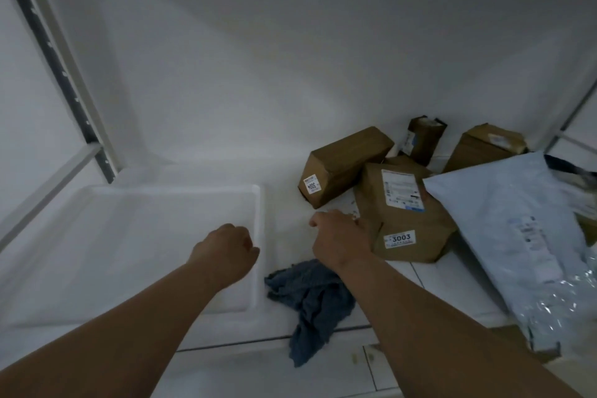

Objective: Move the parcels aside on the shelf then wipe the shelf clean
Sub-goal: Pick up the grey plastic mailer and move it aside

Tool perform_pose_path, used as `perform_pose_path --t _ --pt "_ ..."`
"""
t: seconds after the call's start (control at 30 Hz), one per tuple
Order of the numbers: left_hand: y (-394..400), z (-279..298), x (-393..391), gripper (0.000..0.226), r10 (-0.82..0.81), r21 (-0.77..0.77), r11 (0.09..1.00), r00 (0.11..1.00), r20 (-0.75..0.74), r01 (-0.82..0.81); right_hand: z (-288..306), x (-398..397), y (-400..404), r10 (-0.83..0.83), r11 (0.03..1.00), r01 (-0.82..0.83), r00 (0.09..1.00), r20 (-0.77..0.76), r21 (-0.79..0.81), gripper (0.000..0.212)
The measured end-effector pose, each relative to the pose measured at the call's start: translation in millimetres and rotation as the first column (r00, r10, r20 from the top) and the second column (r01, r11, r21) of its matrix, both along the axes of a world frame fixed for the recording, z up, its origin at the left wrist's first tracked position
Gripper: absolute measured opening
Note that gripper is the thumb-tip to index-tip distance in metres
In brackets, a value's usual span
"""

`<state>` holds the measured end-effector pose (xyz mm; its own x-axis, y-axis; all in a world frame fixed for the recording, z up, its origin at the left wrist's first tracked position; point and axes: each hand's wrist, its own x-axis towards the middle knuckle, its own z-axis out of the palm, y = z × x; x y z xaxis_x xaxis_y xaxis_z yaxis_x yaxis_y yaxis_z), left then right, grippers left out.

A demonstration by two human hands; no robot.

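On the white shelf, my right hand grips the left edge of a brown paper parcel labelled 3003. Behind it lies a brown box labelled 3004. My left hand has its fingers curled round the right rim of a flat white tray on the shelf's left half. A crumpled blue-grey cloth lies between my forearms and hangs over the shelf's front edge. Neither hand touches it.
More parcels crowd the right end: a small dark package, another brown box, a white poly mailer and a clear plastic bag. A metal upright bounds the shelf's left side. A white wall rises behind.
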<state>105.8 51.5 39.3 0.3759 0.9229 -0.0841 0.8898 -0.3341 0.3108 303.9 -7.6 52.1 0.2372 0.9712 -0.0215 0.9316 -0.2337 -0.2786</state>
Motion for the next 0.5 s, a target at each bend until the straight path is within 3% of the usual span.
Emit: perform_pose_path --t 0.07,0.2,0.3,0.5 --pt "-1.7 4.2 25.1 0.028 0.010 0.026 1.000 0.999 0.043 -0.011 8.0 22.0 -1.1 0.029 0.998 -0.028 1.000 -0.001 0.058 0.048" --pt "-10.0 19.2 92.5 0.027 0.026 0.064 0.997 0.988 0.155 -0.036 27.9 81.7 -10.0 0.108 0.964 -0.093 0.993 -0.047 0.247 0.028" --pt "-26.0 36.4 154.0 0.019 0.000 0.106 0.994 0.968 0.250 -0.028 44.3 134.9 -20.7 0.074 0.917 -0.051 0.996 -0.043 0.395 0.021" --pt "-61.9 43.6 258.5 0.023 -0.034 -0.120 0.990 0.940 0.340 0.080 51.3 237.3 -49.9 -0.151 0.882 0.128 0.988 0.014 0.454 0.022"
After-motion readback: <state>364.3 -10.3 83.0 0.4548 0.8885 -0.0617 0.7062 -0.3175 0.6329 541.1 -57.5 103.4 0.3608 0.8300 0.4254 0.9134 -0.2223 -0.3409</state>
